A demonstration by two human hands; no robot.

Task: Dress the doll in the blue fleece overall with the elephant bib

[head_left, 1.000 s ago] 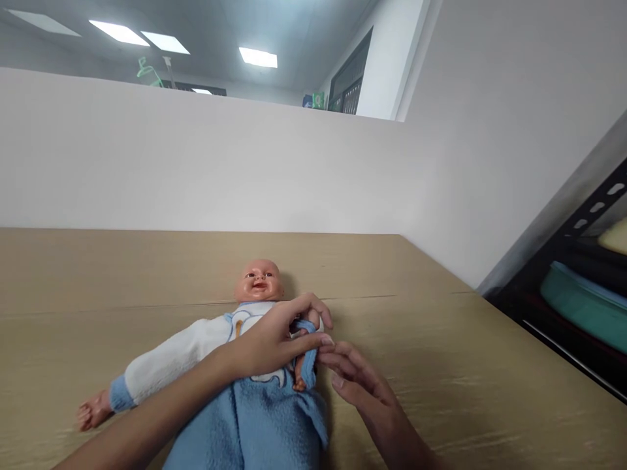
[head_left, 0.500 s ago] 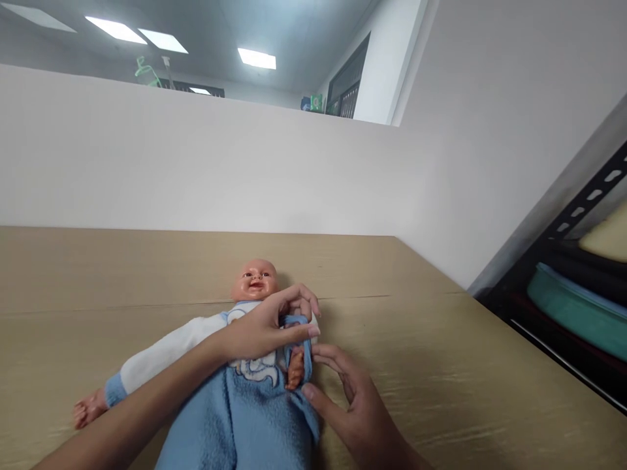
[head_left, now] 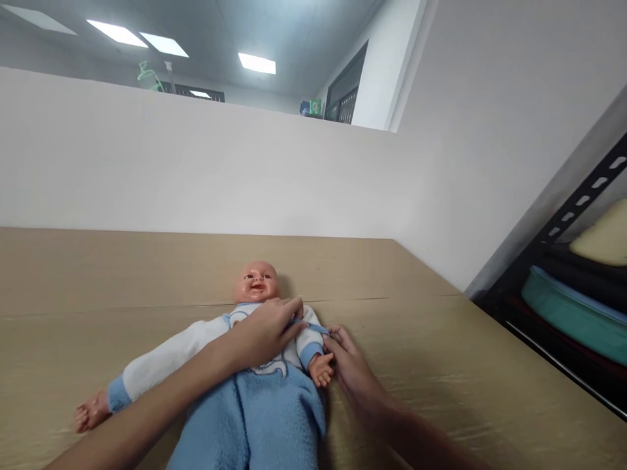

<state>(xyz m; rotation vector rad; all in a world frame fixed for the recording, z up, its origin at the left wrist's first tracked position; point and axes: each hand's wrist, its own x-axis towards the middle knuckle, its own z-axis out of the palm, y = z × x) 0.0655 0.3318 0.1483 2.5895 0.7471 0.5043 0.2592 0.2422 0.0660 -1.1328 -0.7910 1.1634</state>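
Observation:
A baby doll (head_left: 257,282) lies on its back, dressed in a fleece outfit with blue trousers (head_left: 279,418) and a white top with blue edging. My left hand (head_left: 269,329) reaches across the doll's chest, its fingers closed on one end of a narrow blue trim (head_left: 317,327) near the shoulder. Thumb and fingers of my right hand (head_left: 350,359) pinch the trim's other end, beside the doll's arm. That arm's blue cuff (head_left: 311,353) encircles the wrist, and the doll's small hand (head_left: 321,370) sticks out. My left forearm covers part of the outfit.
The doll rests on a wooden tabletop (head_left: 416,365) that meets a white wall (head_left: 196,170) at the back. At the right, a black slotted rack (head_left: 563,222) holds a teal basin-like item (head_left: 573,313) and a cream-coloured item (head_left: 605,238).
The doll's hand and cuff, earlier ringed by a blue-edged opening, now lie outside it. My right hand has moved up and grips the blue trim; my left fingers have closed.

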